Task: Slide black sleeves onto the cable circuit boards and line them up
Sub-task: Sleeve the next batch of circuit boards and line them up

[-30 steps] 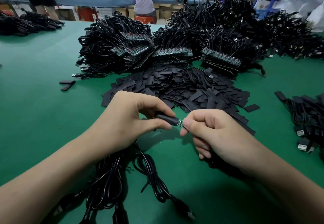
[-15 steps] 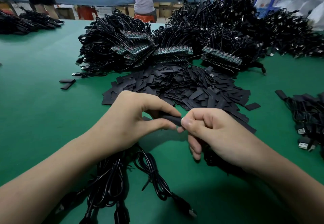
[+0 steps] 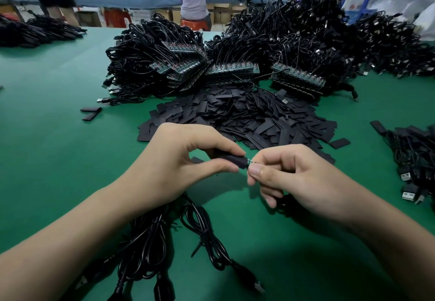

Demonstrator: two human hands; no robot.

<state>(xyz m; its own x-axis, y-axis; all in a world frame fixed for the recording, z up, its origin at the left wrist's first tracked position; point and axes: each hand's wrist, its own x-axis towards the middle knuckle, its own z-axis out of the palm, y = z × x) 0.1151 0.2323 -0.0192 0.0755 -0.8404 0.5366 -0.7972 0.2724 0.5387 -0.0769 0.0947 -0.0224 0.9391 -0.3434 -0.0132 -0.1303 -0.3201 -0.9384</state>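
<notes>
Now your left hand point(image 3: 179, 159) pinches a black sleeve point(image 3: 231, 159) between thumb and forefinger, held just above the green table point(image 3: 47, 135). Your right hand point(image 3: 289, 176) meets it from the other side, thumb and forefinger pinching the small circuit board point(image 3: 250, 161). Only a short green tip of the board shows at the sleeve's right end; the rest is hidden by the sleeve and your fingers. The other fingers of your right hand are curled under.

Below your wrists a bundle of black cables point(image 3: 150, 249) lies on the table, its plugs pointing toward you. Beyond your hands lies a loose pile of flat sleeves point(image 3: 247, 117), and behind that are heaped cable bundles with rows of bare boards point(image 3: 230, 70) facing you. Two stray sleeves point(image 3: 90, 112) lie close together at the left, well apart from the pile. At the right edge another cluster of cables with USB plugs point(image 3: 407, 176) rests on the table.
</notes>
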